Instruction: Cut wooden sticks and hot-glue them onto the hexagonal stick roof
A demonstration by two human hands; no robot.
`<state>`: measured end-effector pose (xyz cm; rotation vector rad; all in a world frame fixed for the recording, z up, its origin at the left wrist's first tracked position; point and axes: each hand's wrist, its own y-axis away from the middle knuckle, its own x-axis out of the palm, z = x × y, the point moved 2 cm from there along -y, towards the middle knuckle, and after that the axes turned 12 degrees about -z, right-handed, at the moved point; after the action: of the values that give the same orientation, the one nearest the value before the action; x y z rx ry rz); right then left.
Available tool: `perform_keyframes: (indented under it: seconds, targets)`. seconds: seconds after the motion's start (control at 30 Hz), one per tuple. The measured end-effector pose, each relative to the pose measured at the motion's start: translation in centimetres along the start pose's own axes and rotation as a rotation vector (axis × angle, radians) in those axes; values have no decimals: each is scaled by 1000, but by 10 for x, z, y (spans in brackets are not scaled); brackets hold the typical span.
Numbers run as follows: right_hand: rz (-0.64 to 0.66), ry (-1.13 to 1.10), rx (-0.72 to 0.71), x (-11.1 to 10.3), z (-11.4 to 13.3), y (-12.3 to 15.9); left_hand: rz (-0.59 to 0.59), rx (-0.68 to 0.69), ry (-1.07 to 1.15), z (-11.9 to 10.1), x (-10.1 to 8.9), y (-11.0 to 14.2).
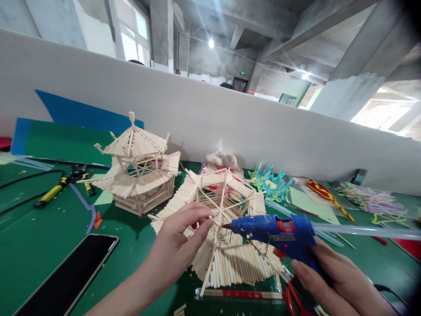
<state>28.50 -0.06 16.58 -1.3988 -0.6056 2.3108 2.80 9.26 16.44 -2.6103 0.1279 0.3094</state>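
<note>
My right hand (335, 276) is wrapped round a blue hot glue gun (272, 232), a clear glue stick jutting from its back. The gun's nozzle meets the tip of a small wooden stick (211, 217) pinched between the thumb and fingers of my left hand (184, 237). Below both hands lies a many-sided roof frame (230, 267) made of thin wooden sticks, with open middle and spokes. Just behind on the left stands a two-tiered stick pavilion (138, 175) with a pointed roof.
A black phone (69, 272) lies front left. Yellow-handled pliers (52, 193) and a cable are farther back. Blue-green folded paper (271, 182), glue sticks and coloured strips (368, 199) occupy the right. Red-handled scissors (291, 298) sit near my right hand. A white partition (184, 114) borders the green table.
</note>
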Motion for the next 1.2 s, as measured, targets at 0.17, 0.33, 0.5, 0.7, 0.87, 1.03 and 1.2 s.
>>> perform_keyframes:
  seconds: [0.17, 0.33, 0.5, 0.7, 0.87, 1.03, 1.2]
  targets:
    - [-19, 43, -40, 3, 4, 2, 3, 4, 9, 0, -1, 0]
    - [-33, 78, -17, 5, 6, 9, -6, 2, 17, 1, -1, 1]
    - [-38, 120, -105, 5, 9, 6, -4, -4, 7, 0, 0, 0]
    - [-7, 107, -88, 5, 8, 6, -2, 8, 16, -2, 0, 0]
    - [-11, 107, -27, 5, 1, 12, 4, 16, -4, -1, -1, 0]
    - [-74, 78, -1, 4, 16, 7, -5, 21, 13, 1, 0, 0]
    - [-76, 68, 33, 4, 22, 2, -3, 25, 34, 3, 1, 0]
